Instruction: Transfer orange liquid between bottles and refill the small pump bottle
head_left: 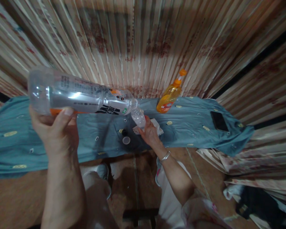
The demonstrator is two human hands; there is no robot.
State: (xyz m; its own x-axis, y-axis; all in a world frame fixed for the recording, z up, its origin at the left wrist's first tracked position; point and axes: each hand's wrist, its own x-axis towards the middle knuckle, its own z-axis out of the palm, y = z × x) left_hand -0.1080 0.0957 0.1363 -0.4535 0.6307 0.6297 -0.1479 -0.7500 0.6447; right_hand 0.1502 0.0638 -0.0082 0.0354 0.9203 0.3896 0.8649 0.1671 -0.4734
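Observation:
My left hand (pixel 56 127) is closed around a large clear plastic bottle (pixel 83 95) with black lettering and an orange strip. The bottle lies tipped almost level, its neck pointing right and slightly down. At its mouth is a small clear container (pixel 138 118), held in the closed fingers of my right hand (pixel 149 131). Whether the two openings touch, I cannot tell. Behind my right hand lies a crumpled white tissue (pixel 159 127). Left of that hand, a round translucent lid (pixel 126 140) and a small dark cap (pixel 124 132) rest on the cloth.
A teal patterned cloth (pixel 190 133) covers the narrow table. On it stand an orange pump bottle (pixel 168 99) toward the back and a black phone (pixel 219 121) at the right. Pleated curtains (pixel 143 47) hang directly behind. Dark fabric (pixel 259 203) lies at the lower right.

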